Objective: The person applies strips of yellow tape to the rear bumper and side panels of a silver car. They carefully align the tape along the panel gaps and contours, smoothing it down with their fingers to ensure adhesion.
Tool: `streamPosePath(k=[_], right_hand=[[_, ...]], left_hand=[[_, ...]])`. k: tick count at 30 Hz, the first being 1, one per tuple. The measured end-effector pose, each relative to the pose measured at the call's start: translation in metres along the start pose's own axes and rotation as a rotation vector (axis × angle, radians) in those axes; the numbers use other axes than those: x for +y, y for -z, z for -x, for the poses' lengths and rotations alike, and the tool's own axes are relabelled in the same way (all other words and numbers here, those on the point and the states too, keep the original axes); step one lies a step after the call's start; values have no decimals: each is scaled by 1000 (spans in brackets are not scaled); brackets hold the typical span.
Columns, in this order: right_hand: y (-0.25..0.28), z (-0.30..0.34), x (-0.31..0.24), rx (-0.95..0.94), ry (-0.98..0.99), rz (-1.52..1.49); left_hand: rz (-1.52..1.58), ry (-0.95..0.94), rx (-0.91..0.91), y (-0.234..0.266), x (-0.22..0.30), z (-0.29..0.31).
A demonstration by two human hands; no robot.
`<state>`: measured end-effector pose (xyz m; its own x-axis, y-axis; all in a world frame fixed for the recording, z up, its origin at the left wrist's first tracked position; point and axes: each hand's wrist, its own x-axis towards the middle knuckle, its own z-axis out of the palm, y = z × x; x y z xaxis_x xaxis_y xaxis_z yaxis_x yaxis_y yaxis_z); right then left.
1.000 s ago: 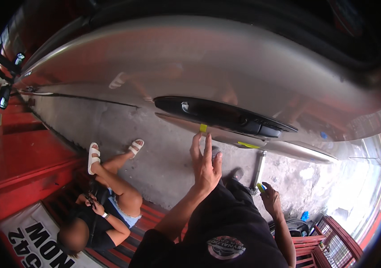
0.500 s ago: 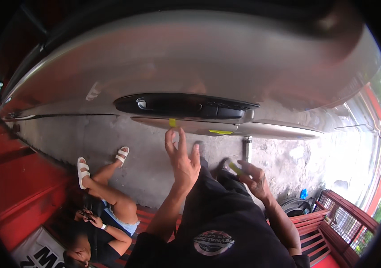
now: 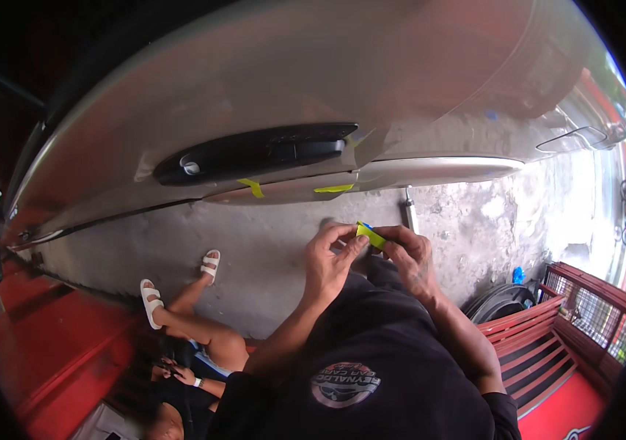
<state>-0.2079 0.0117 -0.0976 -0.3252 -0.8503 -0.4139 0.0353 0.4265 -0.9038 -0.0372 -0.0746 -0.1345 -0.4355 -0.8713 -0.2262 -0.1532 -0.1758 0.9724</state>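
Note:
In front of my body, my left hand (image 3: 330, 262) and my right hand (image 3: 411, 262) pinch a short piece of bright yellow-green tape (image 3: 371, 237) between them. A bit of blue shows at its upper edge. Beyond my hands is a silver car door (image 3: 401, 81) with a black door-handle piece (image 3: 247, 157) on it. One yellow tape strip (image 3: 254, 188) sticks at the lower edge of the door's bulge below the handle. Another tape strip (image 3: 334, 188) lies to its right. A faint yellowish mark shows at the handle's right end.
A seated person in white sandals (image 3: 152, 303) is at the lower left, holding a dark phone-like object. To the right stand a red slatted bench (image 3: 525, 345) and a black round thing (image 3: 502, 301). A silvery bar (image 3: 410, 211) lies on the concrete floor (image 3: 269, 249).
My left hand has left the tape strip below the handle and come back to my right hand. Both now grip the tape piece. My view has shifted, and the left strip's end hangs askew.

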Motion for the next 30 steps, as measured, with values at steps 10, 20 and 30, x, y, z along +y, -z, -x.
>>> streamPosePath(k=[10, 20, 30], right_hand=[[-13, -3, 15, 98, -113, -185], [9, -20, 82, -50, 10, -260], [-60, -63, 35, -19, 573, 932]], left_hand=[[-373, -474, 141, -14, 14, 9], [-559, -509, 274, 48, 87, -10], [-550, -356, 64, 83, 77, -53]])
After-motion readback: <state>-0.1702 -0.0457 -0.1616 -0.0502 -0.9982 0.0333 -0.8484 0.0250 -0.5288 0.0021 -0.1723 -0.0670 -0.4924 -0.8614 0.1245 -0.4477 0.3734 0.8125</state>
